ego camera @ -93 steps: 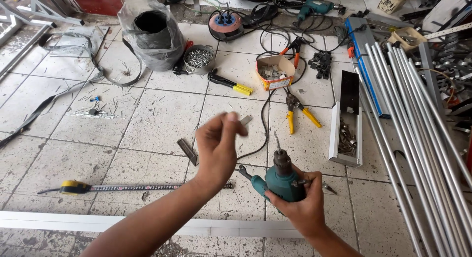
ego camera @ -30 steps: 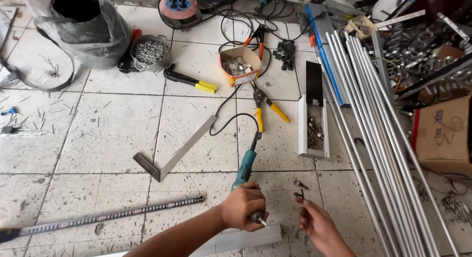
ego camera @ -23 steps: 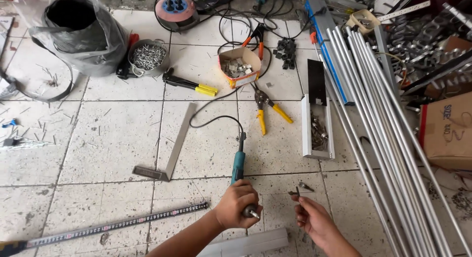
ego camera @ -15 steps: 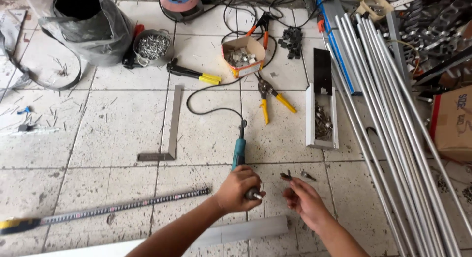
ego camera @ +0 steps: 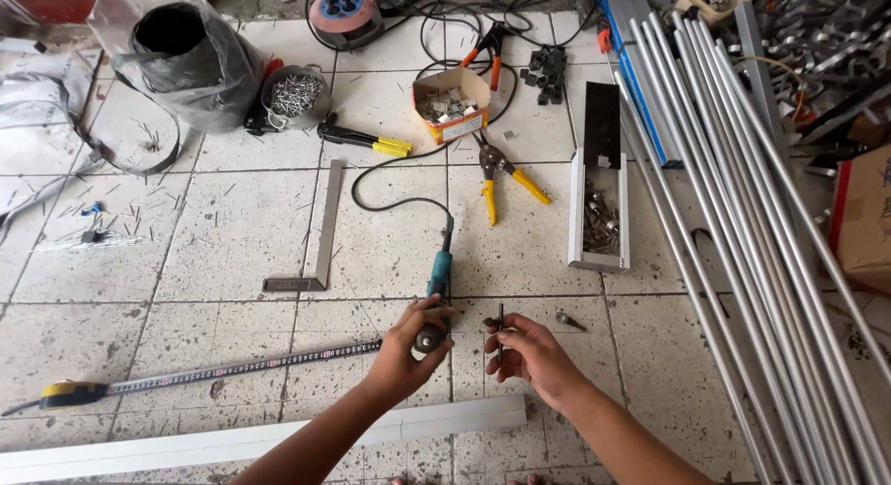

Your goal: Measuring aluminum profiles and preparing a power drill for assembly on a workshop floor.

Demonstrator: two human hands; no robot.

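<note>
A teal corded drill (ego camera: 438, 279) lies on the tiled floor, its chuck end toward me. My left hand (ego camera: 408, 348) is closed around that chuck end. My right hand (ego camera: 531, 350), just to the right of it, pinches a thin dark drill bit (ego camera: 500, 320) that stands nearly upright between the fingers. A small loose metal piece (ego camera: 569, 320) lies on the tile beside my right hand. The drill's black cord (ego camera: 394, 174) loops away toward the far side of the floor.
An extended tape measure (ego camera: 218, 369) and a white profile strip (ego camera: 241, 440) lie near me. A steel square (ego camera: 318, 234), yellow-handled snips (ego camera: 501, 174), a box of clips (ego camera: 451, 106), a white channel with screws (ego camera: 599, 206) and many metal tubes (ego camera: 742, 225) on the right surround the spot.
The drill was held up in the right hand; it now lies on the floor with my left hand on its chuck. My right hand has picked up a thin bit.
</note>
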